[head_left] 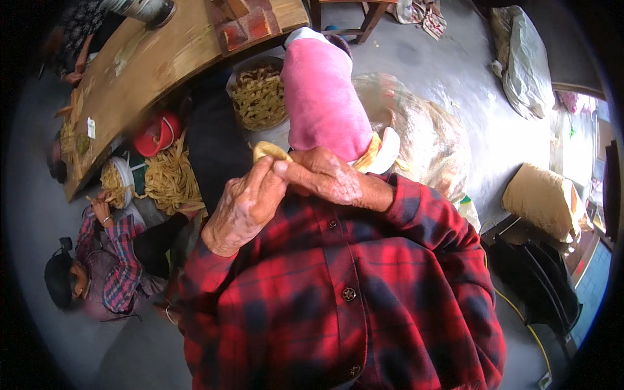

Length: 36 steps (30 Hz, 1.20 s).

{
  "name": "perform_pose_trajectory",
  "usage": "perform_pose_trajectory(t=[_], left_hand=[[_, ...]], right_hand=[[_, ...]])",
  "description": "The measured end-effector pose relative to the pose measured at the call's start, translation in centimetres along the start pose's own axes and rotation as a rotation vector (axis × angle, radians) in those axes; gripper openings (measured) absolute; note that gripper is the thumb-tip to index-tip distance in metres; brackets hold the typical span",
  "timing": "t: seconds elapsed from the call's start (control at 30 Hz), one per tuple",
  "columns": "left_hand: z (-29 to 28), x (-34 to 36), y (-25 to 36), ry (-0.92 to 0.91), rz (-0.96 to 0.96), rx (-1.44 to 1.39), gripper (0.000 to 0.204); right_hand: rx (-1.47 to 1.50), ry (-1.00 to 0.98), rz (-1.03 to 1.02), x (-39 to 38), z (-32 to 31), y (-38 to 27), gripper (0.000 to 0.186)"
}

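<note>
Yellow-tan strip [272, 151] is held up in front of the chest, one end curled into a loop, no support under it. Left hand [244, 208] has it pinched between thumb and fingers; right hand [328, 174] comes in from the other side, thumb pressed in at the same spot, apparently pinching too, lower fingers hidden.

Progress, my read: partway. Round pan [260, 97] just beyond the hands carries lots of short, bunched pieces, so those look finished. Piece in hand isn't in there yet. Left over: a few pale strips [369, 156] by the right wrist, plus a big heap of long strips [172, 177] off left near the red bucket [157, 133]. Can't count either lot.

Edges: pan sits between dark trouser leg [218, 140] and pink plush cover [322, 97], rim near both, so access is from above. Wooden table [149, 62] edge runs along far left, beyond the pan. Woven sack [422, 140] crowds the cover's right side. Co-worker [107, 260] is well apart, left. Best room: air above the lap, then gray floor [429, 65] past the sack. Elbows sit close to the body.
</note>
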<state>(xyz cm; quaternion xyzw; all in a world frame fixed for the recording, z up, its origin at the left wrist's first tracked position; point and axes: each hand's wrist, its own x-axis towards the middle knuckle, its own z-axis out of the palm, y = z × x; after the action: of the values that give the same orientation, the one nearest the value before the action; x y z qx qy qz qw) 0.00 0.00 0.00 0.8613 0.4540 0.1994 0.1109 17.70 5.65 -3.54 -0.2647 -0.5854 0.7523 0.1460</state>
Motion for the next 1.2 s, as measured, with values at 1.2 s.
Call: perform_pose_trajectory(t=[1.2], left_hand=[[2.0, -0.7, 1.0, 0.534, -0.709, -1.475, 0.023]], right_hand=[[-0.167, 0.139, -0.231, 0.1, 1.3, -0.7, 0.014]])
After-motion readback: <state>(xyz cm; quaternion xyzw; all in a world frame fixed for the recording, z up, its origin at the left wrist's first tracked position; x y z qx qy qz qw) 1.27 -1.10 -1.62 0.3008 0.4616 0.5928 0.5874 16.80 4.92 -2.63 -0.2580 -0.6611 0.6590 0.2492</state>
